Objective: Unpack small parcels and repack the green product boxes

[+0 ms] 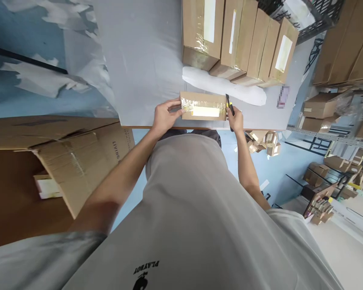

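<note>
A small taped cardboard box [203,105] with a pale label lies near the front edge of the grey table [145,60]. My left hand [165,116] grips its left end, fingers curled onto the top. My right hand [236,119] is closed around a black and yellow utility knife [229,109], whose tip is at the box's right end.
Several taped boxes [238,40] stand in a row behind, with a white foam roll [224,85] in front of them. An open carton [75,161] sits at the left. Small boxes [264,141] lie piled on the floor at the right, beside shelving with cartons [320,105].
</note>
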The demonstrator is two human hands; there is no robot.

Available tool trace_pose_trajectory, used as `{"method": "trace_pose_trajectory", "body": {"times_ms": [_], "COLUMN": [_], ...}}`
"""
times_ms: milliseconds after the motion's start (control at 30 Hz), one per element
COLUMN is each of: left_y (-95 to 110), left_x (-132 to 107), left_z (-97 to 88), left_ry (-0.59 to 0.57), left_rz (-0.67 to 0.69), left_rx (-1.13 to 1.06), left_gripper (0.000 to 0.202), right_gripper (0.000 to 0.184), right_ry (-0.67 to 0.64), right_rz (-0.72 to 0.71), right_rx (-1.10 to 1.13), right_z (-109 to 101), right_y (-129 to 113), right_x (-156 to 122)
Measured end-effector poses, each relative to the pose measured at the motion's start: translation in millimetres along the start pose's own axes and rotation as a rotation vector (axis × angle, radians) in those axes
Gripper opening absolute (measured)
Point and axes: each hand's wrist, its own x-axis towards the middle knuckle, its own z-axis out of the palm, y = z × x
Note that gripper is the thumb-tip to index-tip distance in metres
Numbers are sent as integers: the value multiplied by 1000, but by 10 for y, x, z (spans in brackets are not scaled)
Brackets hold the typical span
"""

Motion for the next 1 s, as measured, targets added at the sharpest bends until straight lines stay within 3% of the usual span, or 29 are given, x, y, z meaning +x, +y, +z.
{"method": "trace_pose_trajectory", "body": {"times_ms": [100,200,433,667,1000], "left_y": [-16,42,56,-1,-61], "left_x": [21,8,0,-16,6], "left_z": [-22,-37,53,77,56], "left_ry": [0,-37,-2,15,-9], "left_rz": [-14,24,14,5,20], "left_rx": [16,84,56,29,39], "left_gripper": [83,74,62,59,58], "right_gripper": [65,59,51,48,47], "right_ry": [28,26,-295,-399,-451], "right_rz": [-3,-65,-313,-354,-378], "right_rx": [-51,-153,-425,-549,-615], "right_z": [-149,-265,-176,-118,-244], "right_y": [-159,-458,-1001,-1175,-1362], "right_x": [6,-36,-24,76,158]}}
